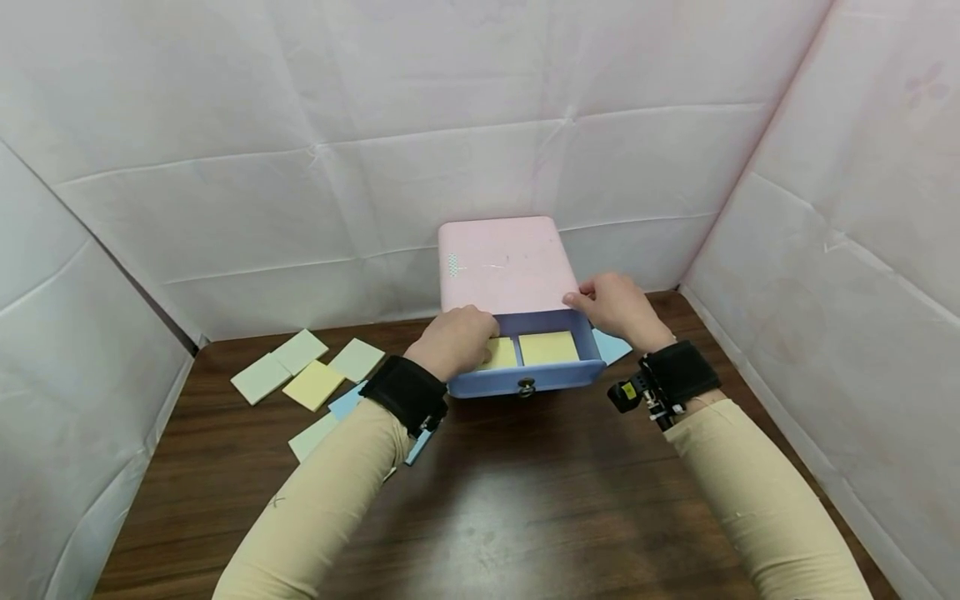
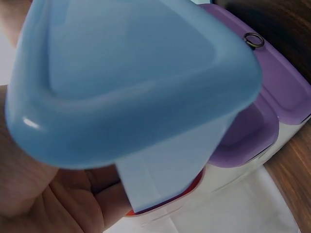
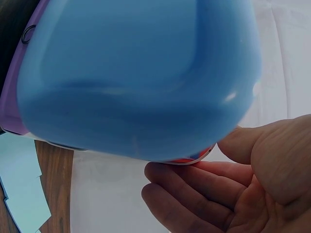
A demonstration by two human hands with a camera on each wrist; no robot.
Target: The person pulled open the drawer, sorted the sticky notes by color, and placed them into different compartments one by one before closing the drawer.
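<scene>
Dark brown wood-grain table (image 1: 525, 500) fills the lower view, its surface showing a dull sheen near the front edge. White creased fabric backdrop (image 1: 300, 167) hangs behind the table's far edge, fold lines crossing it in a grid. White fabric side panel (image 1: 862, 250) closes the right edge; another white fabric panel (image 1: 52, 375) closes the left edge. Light is even and soft, shadows faint.

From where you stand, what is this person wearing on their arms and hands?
Both arms are in long beige sleeves. Each wrist carries a wide black strap: the left strap and the right strap, which holds a small black device with a yellow mark. The left hand and right hand are bare, with no gloves.
</scene>
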